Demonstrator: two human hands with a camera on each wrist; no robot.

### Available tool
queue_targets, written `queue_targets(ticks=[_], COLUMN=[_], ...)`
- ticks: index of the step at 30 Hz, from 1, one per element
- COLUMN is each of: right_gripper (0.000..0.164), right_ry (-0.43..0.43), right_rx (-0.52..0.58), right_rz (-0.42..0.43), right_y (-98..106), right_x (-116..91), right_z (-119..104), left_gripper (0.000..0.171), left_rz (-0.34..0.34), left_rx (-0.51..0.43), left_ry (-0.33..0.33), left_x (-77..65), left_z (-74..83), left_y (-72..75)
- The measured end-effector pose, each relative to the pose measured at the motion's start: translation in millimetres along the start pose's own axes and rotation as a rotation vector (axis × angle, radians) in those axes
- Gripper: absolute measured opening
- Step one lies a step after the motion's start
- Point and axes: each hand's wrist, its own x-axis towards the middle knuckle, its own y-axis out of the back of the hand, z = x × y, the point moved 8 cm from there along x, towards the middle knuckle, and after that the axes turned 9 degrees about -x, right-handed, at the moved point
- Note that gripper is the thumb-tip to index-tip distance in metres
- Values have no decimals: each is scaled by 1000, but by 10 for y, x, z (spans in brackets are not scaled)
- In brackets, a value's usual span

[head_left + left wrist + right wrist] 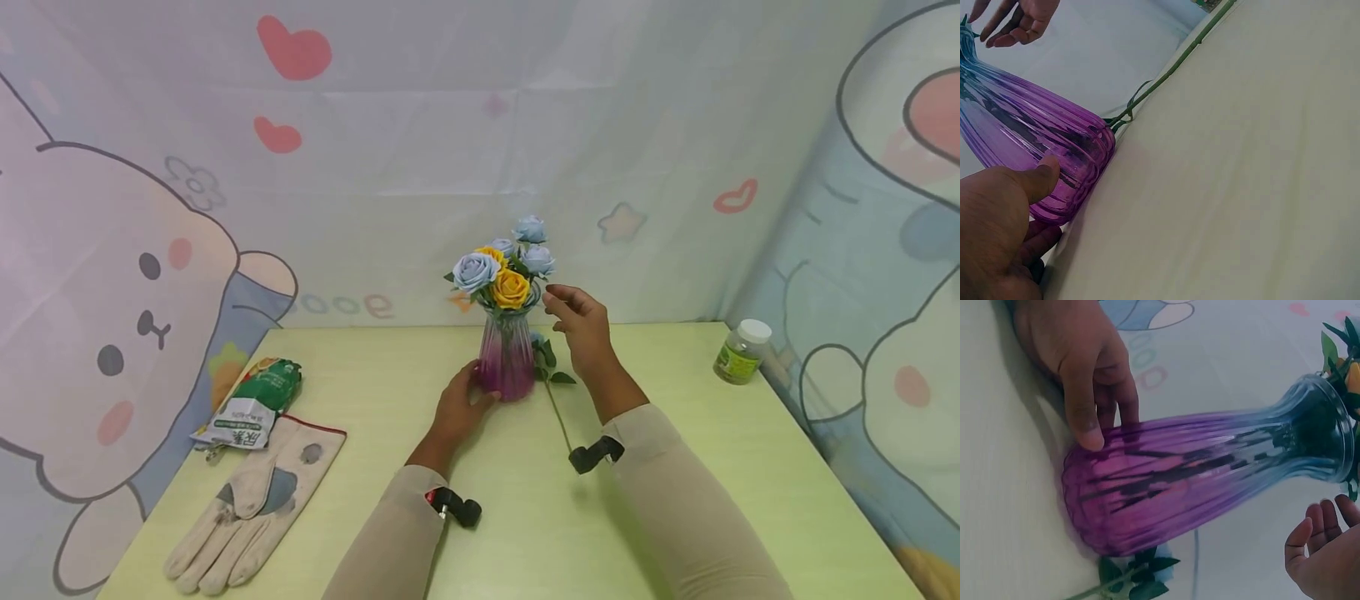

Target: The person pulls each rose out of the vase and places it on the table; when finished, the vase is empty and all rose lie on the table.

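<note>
A ribbed glass vase [506, 358], purple at the base and bluish at the mouth, stands upright on the table. In it is a bunch of artificial roses, with pale blue rose heads [476, 272] and yellow ones [511, 288]. My left hand [461, 408] holds the vase low on its left side, thumb in front and fingers behind. Beside the vase's mouth is my right hand [581, 325], its fingers loosely bent and nothing between them. A single blue rose with a leafy green stem [558, 417] lies on the table just right of the vase, its bloom partly hidden behind it.
To the left lie a whitish work glove [255, 500] with grey patches and a green-and-white packet [255, 400] touching its cuff. A clear jar with a white lid [742, 352] stands at the back right. Printed cloth [420, 158] hangs behind the table [510, 533].
</note>
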Motion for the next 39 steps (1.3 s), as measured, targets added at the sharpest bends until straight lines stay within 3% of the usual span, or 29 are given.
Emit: queue_targets(ticks=[6, 15, 20, 26, 29, 33, 39], right_gripper=[37, 3, 6, 31, 5, 28, 8], right_ry=[-29, -112, -173, -230, -189, -88, 48], right_rx=[69, 185, 227, 225, 196, 149, 18], right_rz=[33, 91, 108, 127, 128, 131, 138], right_y=[-126, -234, -267, -263, -243, -208, -157], right_x=[35, 112, 145, 144, 143, 131, 126], right_z=[-28, -62, -40, -54, -99, -187, -334], left_gripper=[75, 74, 74, 74, 74, 74, 74], left_rz=[-3, -2, -3, -1, -1, 1, 1], left_rx=[10, 19, 15, 11, 7, 7, 12], left_ry=[-9, -12, -3, 2, 0, -1, -7], left_x=[-2, -15, -21, -16, -14, -17, -9], left_z=[5, 23, 27, 19, 13, 7, 34], left_y=[-3, 1, 5, 11, 7, -2, -21])
